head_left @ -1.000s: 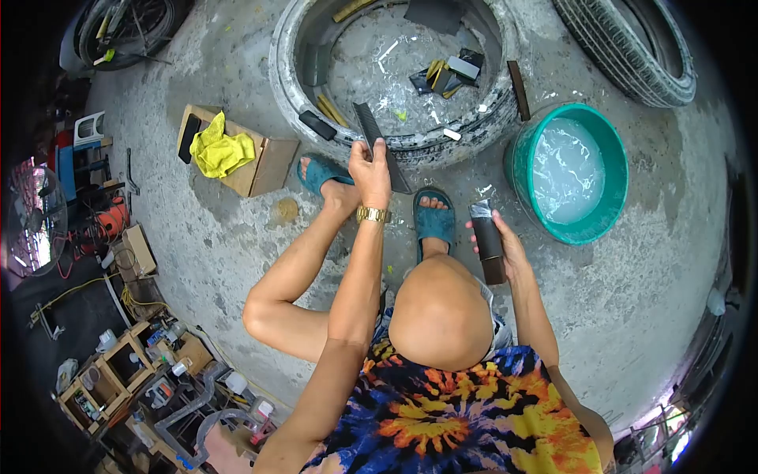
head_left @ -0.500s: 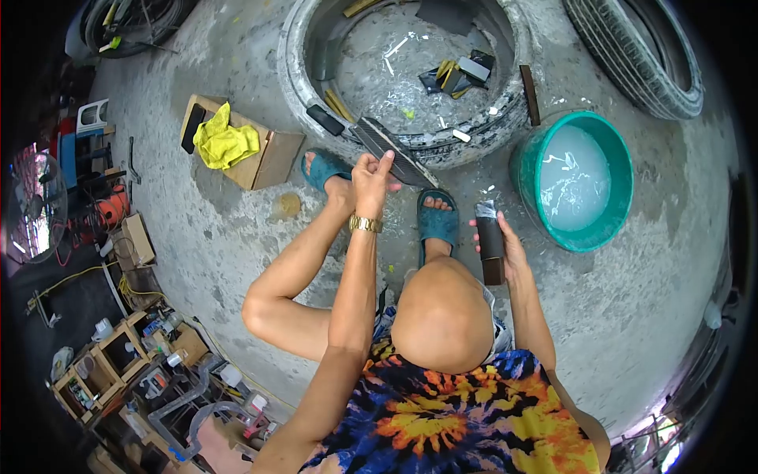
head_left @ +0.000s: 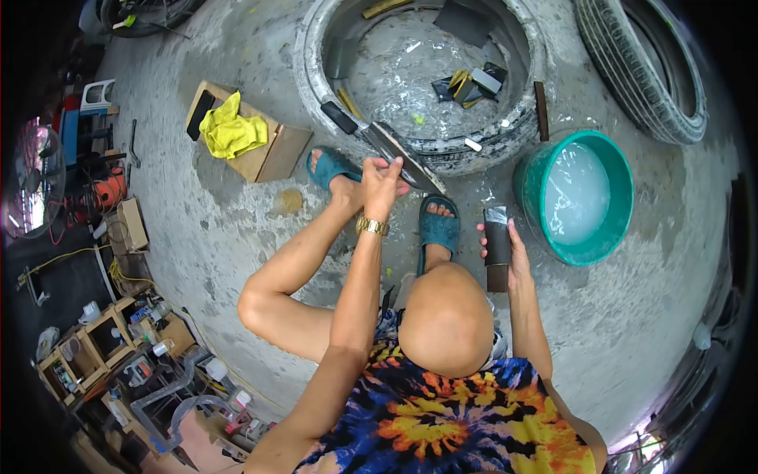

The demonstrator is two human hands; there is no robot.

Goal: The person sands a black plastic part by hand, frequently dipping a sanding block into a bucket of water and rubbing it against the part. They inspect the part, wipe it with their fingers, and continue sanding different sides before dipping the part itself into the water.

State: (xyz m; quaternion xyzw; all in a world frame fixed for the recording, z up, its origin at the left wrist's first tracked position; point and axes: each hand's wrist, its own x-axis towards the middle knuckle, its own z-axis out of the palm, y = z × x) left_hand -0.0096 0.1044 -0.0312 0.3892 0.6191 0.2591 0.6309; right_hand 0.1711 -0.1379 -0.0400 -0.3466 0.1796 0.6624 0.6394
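Note:
My left hand (head_left: 382,188), with a gold watch at the wrist, is closed on a long, flat dark piece (head_left: 416,172) with a pale lower edge. This piece slants down to the right, beside the near wall of a tire (head_left: 462,163) lying on its side. My right hand (head_left: 518,259) is wrapped round a dark block (head_left: 497,251), grey and shiny at its far end and brown at its near end. It is held upright beside my knee, left of a green bucket (head_left: 530,186) of cloudy water.
Inside the tire lie small dark and yellow pieces (head_left: 472,85). A yellow cloth (head_left: 234,136) drapes over a wooden box (head_left: 286,154) at the left. A second tire (head_left: 624,71) lies at the upper right. Shelves with tools (head_left: 103,347) stand at the lower left.
The whole view has shifted slightly, so the tire appears lower and further right. The flat piece looks narrower, as if tilted. Both hands keep their hold.

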